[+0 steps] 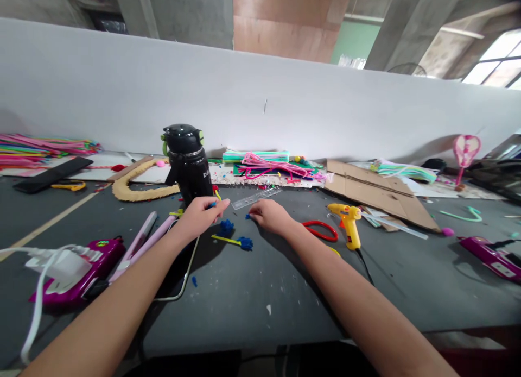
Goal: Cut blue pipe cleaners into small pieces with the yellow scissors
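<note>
My left hand (207, 213) is closed in a pinch just in front of the black bottle (189, 165), with a bit of blue between its fingertips. To its right, my right hand (266, 214) is closed too, fingertips low at the table beside a small blue piece (247, 217). What it grips is mostly hidden. Between the hands lie a blue fuzzy clump (226, 226) and a yellow stem (227, 239) with a blue fuzzy end (245, 243). A clear ruler (256, 197) rests behind them.
A yellow glue gun (348, 222) and red loop (323, 230) are right of my right hand. Cardboard (374, 189) lies behind. Pink stems (272, 166) are at the back. Left are a magenta power strip (77, 290), a pink straightener (140, 246) and a tablet (179, 268).
</note>
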`<state>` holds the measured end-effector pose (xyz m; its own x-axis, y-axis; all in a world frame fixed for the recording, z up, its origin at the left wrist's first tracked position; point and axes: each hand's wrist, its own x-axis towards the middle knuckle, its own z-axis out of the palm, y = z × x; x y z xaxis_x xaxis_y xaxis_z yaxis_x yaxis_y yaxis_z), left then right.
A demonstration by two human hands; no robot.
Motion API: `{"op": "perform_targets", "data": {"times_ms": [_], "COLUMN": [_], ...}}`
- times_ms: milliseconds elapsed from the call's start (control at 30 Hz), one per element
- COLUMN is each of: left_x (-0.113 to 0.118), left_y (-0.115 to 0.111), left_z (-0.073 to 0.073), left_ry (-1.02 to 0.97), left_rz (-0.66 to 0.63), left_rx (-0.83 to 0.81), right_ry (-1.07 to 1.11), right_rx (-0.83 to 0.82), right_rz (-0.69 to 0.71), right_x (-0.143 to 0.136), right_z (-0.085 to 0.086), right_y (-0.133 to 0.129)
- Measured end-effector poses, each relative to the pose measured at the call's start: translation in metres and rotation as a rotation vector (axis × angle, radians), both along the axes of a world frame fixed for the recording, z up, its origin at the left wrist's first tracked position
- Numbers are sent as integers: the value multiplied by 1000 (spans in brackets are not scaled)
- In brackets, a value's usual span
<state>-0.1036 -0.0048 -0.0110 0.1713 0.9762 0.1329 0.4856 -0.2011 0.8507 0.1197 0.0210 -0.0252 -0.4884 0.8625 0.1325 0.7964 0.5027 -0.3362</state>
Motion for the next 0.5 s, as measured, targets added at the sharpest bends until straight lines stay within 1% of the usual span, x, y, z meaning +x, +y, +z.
{"op": "perform_targets", "data": {"times_ms": [67, 100, 167, 267, 367, 500], "left_x": [0, 0, -1, -1, 0, 2], "left_y": [2, 2, 3, 3, 2, 1], "left_z": [-1, -1, 0, 2, 3, 3], "left_ry": [31, 47, 75, 91, 68, 54], "left_rz": [12, 6, -11, 1, -1, -12], "left_rx": [18, 30, 51, 56, 30, -22], "right_ry": [-30, -34, -26, -38, -76, -74], "right_rx": [-18, -16, 2, -12, -73, -114], "right_rz": [37, 33, -23, -150, -243, -306], "right_x": [2, 3, 5, 7, 7, 6], "right_z": [6, 10, 19, 28, 28, 22], "right_y": [20, 31, 55, 96, 134, 172]}}
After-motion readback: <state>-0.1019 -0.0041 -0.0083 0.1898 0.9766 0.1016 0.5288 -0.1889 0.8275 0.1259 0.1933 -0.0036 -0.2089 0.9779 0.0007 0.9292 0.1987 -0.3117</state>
